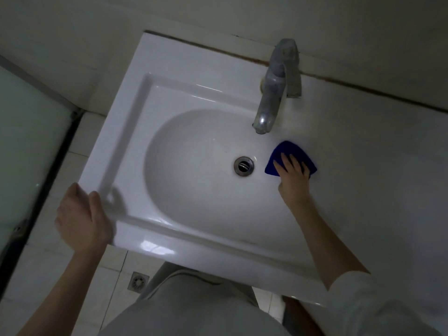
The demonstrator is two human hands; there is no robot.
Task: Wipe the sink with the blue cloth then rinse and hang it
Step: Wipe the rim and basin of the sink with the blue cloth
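Right hand (pixel 292 169) lies flat with its fingers spread and straight, pressing on the blue cloth (pixel 289 149) without curling round it. The cloth sits under the fingers on the right slope of the sink (pixel 155 241) bowl, and its rounded edge shows beyond the fingertips. Just left of this hand is the round metal drain (pixel 243 166), apart from the cloth's left corner. Beyond the hand and slightly left, the tap (pixel 272 93) hangs its spout over the bowl, near the cloth's far edge but not touching it. To the hand's right the white counter (pixel 368 170) spreads flat and bare, its surface blurred. The bowl's broad left half lies open past the drain.

Left hand (pixel 81 220) grips the sink's near left corner, thumb on top of the rim. Left of this hand stands a glass door (pixel 26 146); below it, a floor drain (pixel 138 281) sits in the tiled floor (pixel 55 263).
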